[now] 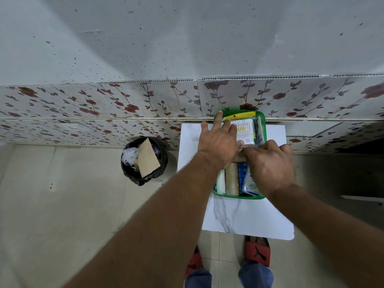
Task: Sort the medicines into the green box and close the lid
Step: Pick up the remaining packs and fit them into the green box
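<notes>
An open green box (262,121) stands on a small white marble-pattern table (245,217) against the wall. In its near half lie a white roll (221,181), a tan bandage roll (232,179), a blue packet (242,173) and a white carton (250,187). Its far half holds a clear cotton swab packet (245,129), a yellow-topped packet (239,115) and a white carton (259,134) on edge. My left hand (218,142) lies flat with fingers spread on the swab packet's left side. My right hand (270,163) is palm down over the box's middle, with bent fingers at the packet's near edge. No lid is visible.
A black-lined bin (144,161) with paper and plastic scraps stands on the floor left of the table. A floral-tiled wall (124,104) runs right behind the box. My feet in red sandals (257,252) are at the table's near edge.
</notes>
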